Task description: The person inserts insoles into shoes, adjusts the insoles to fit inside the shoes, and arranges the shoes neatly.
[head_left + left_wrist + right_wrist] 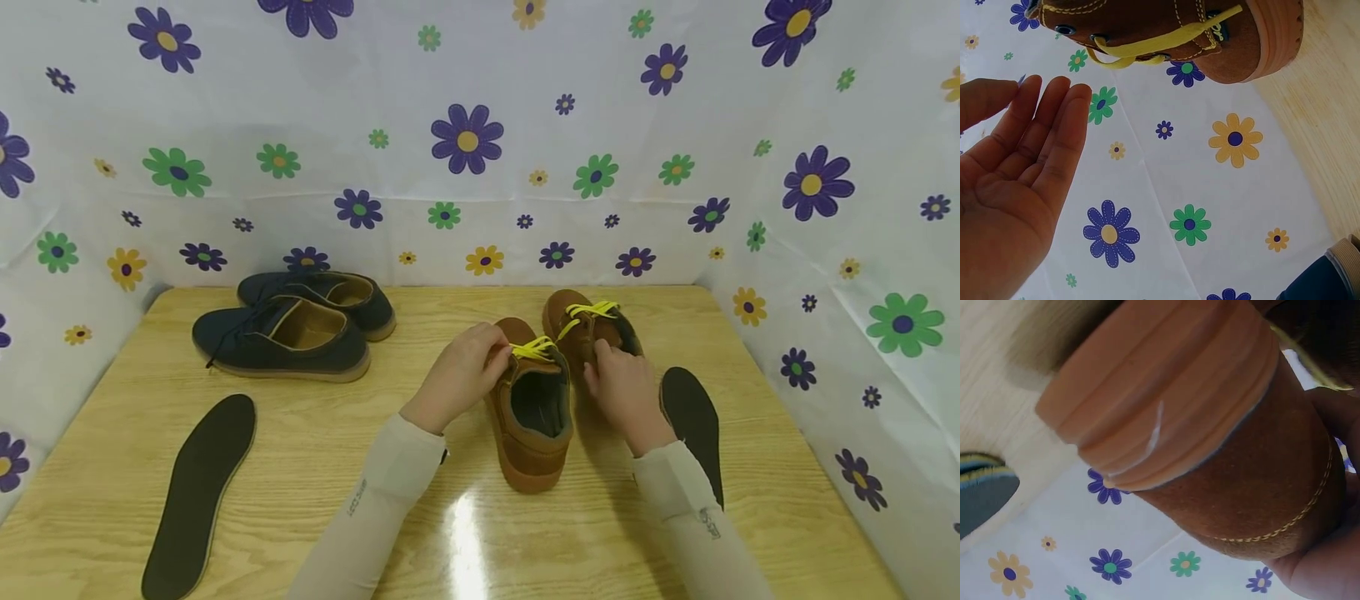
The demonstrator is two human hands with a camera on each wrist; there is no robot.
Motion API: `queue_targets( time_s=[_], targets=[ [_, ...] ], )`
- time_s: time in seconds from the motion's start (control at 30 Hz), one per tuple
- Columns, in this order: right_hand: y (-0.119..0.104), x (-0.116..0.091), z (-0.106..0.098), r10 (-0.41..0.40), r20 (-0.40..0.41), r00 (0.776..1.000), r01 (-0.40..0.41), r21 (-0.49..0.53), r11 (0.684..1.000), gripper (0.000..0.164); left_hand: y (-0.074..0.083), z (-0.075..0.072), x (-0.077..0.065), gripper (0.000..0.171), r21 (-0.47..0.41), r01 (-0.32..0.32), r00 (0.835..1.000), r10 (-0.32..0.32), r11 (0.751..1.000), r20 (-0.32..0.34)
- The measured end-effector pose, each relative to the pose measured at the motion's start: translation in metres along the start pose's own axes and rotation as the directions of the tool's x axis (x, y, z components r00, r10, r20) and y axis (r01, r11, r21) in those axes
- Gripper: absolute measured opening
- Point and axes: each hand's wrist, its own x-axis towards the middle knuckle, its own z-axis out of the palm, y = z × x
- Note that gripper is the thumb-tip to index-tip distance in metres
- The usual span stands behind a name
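Observation:
Two brown shoes with yellow laces stand side by side. My left hand is at the laces of the nearer brown shoe. In the left wrist view, its fingers extend loosely, thumb tip close to the index finger, and a lace hangs down the shoe's side. Fingers of my right hand reach into the opening of the other brown shoe, with the thumb outside, gripping its side. The right wrist view shows a brown sole and suede upper close up, the hand's fingers partly hidden behind it.
A pair of navy shoes, the front one overlapping the rear one, sits at the back left. One black insole lies at the left, another insole beside my right forearm. Flowered cloth surrounds the wooden table.

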Motion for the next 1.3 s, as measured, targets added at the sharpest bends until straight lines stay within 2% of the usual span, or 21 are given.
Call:
queue_targets(
  time_s=[0.13, 0.3, 0.63, 0.87, 1.3],
  targets=[
    [-0.009, -0.009, -0.005, 0.051, 0.056, 0.997, -0.053, 0.040, 0.998, 0.020, 0.000, -0.001, -0.001, 0.010, -0.004, 0.004, 1.000, -0.004, 1.000, -0.002],
    [-0.020, -0.020, -0.010, 0.074, 0.069, 0.995, -0.079, 0.077, 0.994, 0.017, 0.001, -0.001, -0.001, 0.010, -0.001, 0.003, 1.000, -0.003, 1.000, -0.008],
    [-0.031, -0.030, -0.012, 0.116, 0.075, 0.990, -0.120, 0.048, 0.992, 0.019, 0.000, 0.000, -0.002, 0.010, -0.005, 0.004, 1.000, -0.004, 1.000, -0.016],
    [-0.040, -0.034, -0.017, 0.202, 0.139, 0.969, -0.207, 0.027, 0.978, 0.022, 0.000, 0.000, -0.001, 0.010, -0.007, -0.010, 1.000, 0.010, 1.000, -0.023],
    [-0.045, -0.038, -0.019, 0.212, 0.111, 0.971, -0.219, 0.051, 0.974, 0.020, 0.002, -0.001, -0.001, 0.009, -0.005, -0.010, 1.000, 0.010, 1.000, -0.021]
  ],
)
